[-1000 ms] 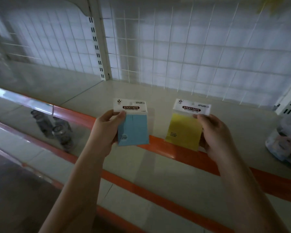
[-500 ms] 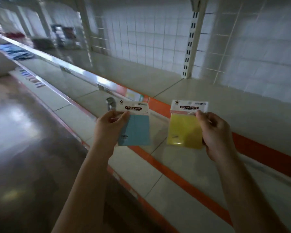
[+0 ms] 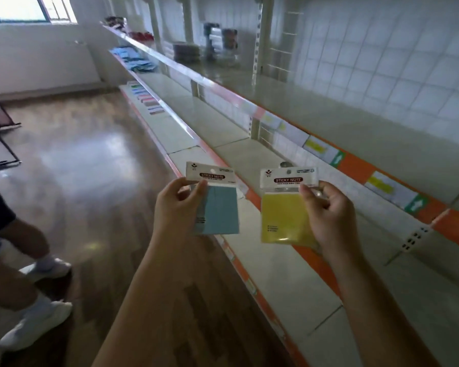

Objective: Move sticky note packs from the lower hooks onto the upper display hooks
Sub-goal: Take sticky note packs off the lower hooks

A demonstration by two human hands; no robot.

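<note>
both forearms run out of the frame at the bottom edge. the left hand (image 3: 179, 205) covers the near left edge of the blue sticky note pack (image 3: 217, 207), and the right hand (image 3: 329, 210) hides the right side of the yellow sticky note pack (image 3: 281, 215). the small print under each "sticky note" label is too fine to read. beyond the hands, the goods far along the shelves (image 3: 329, 123) blur into dim shapes; a row of coloured packs (image 3: 146, 99) lies there, too small to count. to the left of the left hand a second person (image 3: 24, 260) is cut off by the frame, showing only legs, dark shorts and two white shoes.

there are two packs, one per hand. the left hand pinches the blue pack by its white header between thumb and fingers; the right hand pinches the yellow pack the same way. both packs hang upright in the air, side by side and apart, above the orange front edge of the lower shelf. each header has one punched hole.
</note>
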